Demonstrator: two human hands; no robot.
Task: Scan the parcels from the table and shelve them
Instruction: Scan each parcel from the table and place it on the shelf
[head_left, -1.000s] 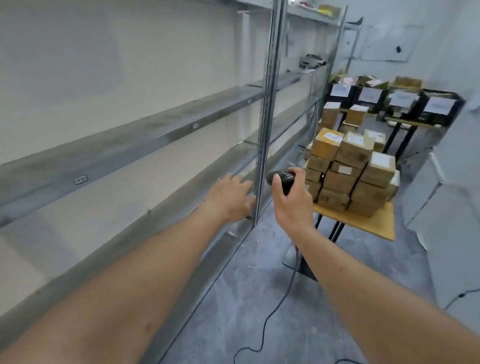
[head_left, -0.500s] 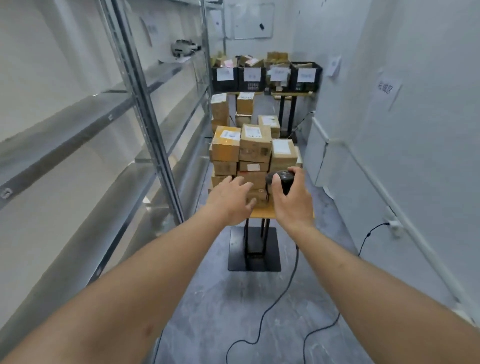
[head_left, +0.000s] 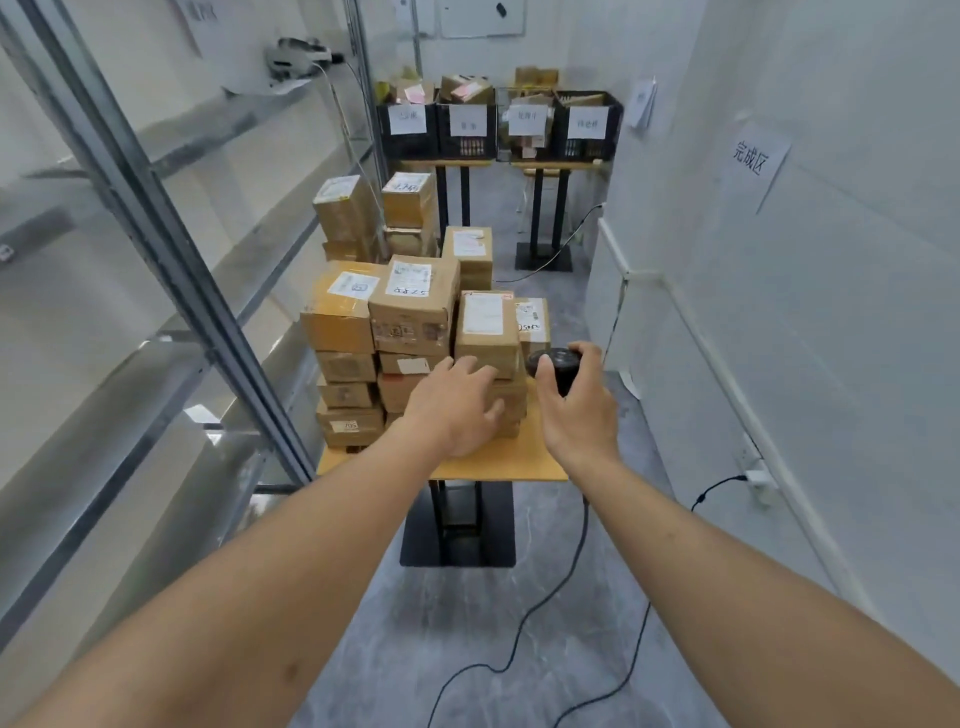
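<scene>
The metal shelves (head_left: 171, 291) run along the left. On the desk (head_left: 519, 460) sit stacked cardboard parcels (head_left: 413, 306), probably light and stiff; grip opposite sides. The left hand (head_left: 457, 408) reaches with relaxed, spread fingers; the right hand (head_left: 579, 410) holds the scanner (head_left: 555, 364).

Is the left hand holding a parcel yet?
No. The left hand is open, fingers spread, reaching toward the parcels; contact cannot be told.
</scene>
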